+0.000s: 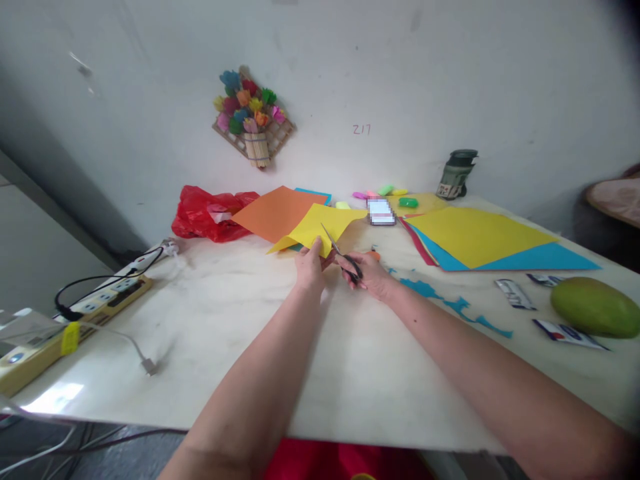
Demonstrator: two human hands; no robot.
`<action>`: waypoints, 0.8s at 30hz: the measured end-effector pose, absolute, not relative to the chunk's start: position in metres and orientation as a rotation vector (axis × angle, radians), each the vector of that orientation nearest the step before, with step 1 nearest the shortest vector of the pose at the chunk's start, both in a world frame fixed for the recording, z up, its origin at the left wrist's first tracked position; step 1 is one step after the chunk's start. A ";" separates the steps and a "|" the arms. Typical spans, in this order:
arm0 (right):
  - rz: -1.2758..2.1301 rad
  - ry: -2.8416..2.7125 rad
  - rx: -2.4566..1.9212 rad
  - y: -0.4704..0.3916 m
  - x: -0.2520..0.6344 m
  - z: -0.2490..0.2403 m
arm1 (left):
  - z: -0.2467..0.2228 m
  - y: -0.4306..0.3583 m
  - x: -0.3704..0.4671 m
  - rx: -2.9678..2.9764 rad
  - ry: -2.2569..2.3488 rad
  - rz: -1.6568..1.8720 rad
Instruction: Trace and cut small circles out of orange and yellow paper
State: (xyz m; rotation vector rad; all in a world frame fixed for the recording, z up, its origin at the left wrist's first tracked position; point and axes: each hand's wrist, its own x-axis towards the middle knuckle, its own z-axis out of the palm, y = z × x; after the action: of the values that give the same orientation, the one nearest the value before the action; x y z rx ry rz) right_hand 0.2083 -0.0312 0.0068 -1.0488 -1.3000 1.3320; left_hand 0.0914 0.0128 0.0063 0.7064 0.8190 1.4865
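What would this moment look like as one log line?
left hand: holds yellow paper sheet | right hand: black-handled scissors cutting sheet | on white table

Yellow paper sheet point(320, 230); black-handled scissors point(344, 259) mid-sheet

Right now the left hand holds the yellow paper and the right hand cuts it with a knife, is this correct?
Not quite: the right hand holds scissors, not a knife. The head view shows the left hand holding the yellow paper as you said.
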 end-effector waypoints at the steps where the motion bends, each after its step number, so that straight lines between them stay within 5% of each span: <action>1: 1.331 -1.303 -1.050 -0.031 0.208 0.007 | 0.006 0.013 0.091 0.708 0.822 1.489; 24: 1.366 -1.298 -1.037 -0.029 0.209 0.001 | 0.010 0.014 0.089 0.676 0.925 1.528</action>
State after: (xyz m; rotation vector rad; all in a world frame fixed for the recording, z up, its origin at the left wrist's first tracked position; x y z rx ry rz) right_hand 0.2086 -0.0292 0.0011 -1.0371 -1.2979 1.3656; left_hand 0.0891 0.0140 0.0105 0.6758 0.9246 1.5277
